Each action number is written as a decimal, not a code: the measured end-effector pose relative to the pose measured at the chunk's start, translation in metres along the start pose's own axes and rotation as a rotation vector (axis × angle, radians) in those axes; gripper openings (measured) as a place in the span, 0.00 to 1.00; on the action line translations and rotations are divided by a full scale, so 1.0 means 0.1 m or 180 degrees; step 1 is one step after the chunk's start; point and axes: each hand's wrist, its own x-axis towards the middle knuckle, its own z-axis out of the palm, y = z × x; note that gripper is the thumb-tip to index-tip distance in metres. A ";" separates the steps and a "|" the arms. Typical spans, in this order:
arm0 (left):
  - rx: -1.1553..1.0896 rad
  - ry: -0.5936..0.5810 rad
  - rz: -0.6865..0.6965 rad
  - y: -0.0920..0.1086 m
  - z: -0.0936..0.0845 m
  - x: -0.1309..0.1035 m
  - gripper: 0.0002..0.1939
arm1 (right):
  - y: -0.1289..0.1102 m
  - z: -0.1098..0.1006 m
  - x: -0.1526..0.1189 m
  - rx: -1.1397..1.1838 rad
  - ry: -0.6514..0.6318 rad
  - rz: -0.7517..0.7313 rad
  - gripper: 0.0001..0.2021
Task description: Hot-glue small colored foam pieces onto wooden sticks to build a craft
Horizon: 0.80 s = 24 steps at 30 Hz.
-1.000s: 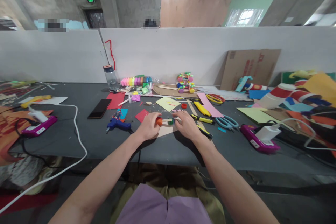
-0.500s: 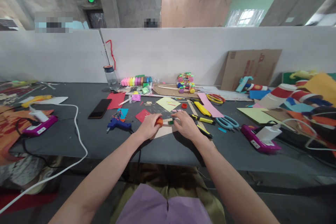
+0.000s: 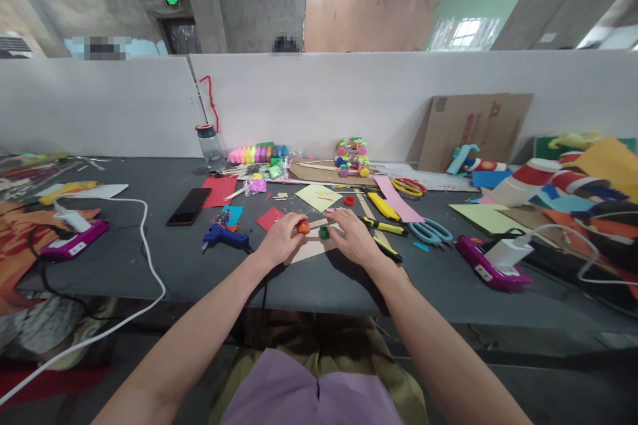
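Note:
My left hand [image 3: 280, 239] is closed around a small orange piece [image 3: 302, 227], which looks like modelling clay. A pale wooden stick [image 3: 318, 223] reaches from the orange piece towards my right hand [image 3: 351, 236], whose fingers are bent over its other end. Just under those fingertips is a small dark green piece [image 3: 324, 233]; whether it is fixed to the stick I cannot tell. Below both hands lies a light brown cardboard sheet [image 3: 312, 251]. A red paper square [image 3: 270, 219] is beside my left hand, and yellow-black craft knives [image 3: 386, 226] lie right of my right hand.
A blue glue gun [image 3: 226, 237] and a phone [image 3: 189, 206] lie to the left. Blue-handled scissors [image 3: 429, 232] and a purple power strip [image 3: 491, 265] are on the right. Clay pots [image 3: 259, 155] and a colourful wheeled model [image 3: 351, 157] stand at the back.
The stick between my hands has lifted and tilted slightly, and more of the orange and green pieces shows. Both hands stay in almost the same place.

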 end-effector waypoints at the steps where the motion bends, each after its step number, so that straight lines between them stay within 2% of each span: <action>1: 0.0010 0.0001 0.0007 0.00 0.00 0.00 0.18 | -0.01 -0.01 0.00 0.0014 0.0015 -0.0002 0.13; 24: -0.0048 -0.0083 0.0058 0.01 0.00 -0.01 0.19 | -0.05 0.00 0.02 0.0144 -0.0042 -0.0193 0.10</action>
